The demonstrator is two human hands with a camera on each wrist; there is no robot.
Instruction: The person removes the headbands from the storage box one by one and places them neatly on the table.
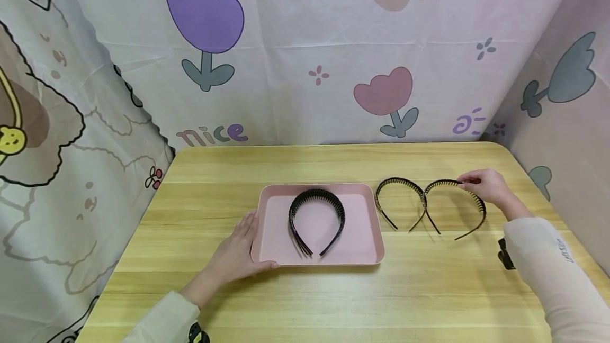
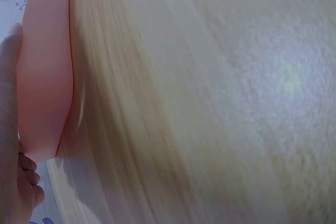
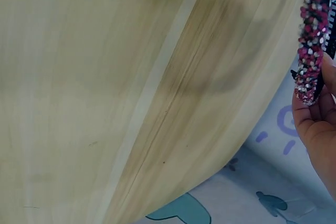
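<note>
A pink rectangular tray (image 1: pixel 364 226) lies on the table. In it are several black toothed headbands (image 1: pixel 316 195), nested together with their ends toward me. My left hand (image 1: pixel 236 253) grips the tray's front left corner, thumb along the front wall and fingers on the left side; the left wrist view shows the thumb against the pink wall (image 2: pixel 47 66). To the right, my right hand (image 1: pixel 486 184) pinches a headband (image 1: pixel 481 208) near the top of its arch. The right wrist view shows pink and silver beads (image 3: pixel 312 51) covering its outer side. Another headband (image 1: pixel 400 180) overlaps its left leg.
The light wooden table (image 1: pixel 314 306) ends at a back edge against a printed cloth (image 1: pixel 295 94) with tulips and hearts. More printed cloth hangs at the left (image 1: pixel 57 216) and right (image 1: pixel 562 136) sides.
</note>
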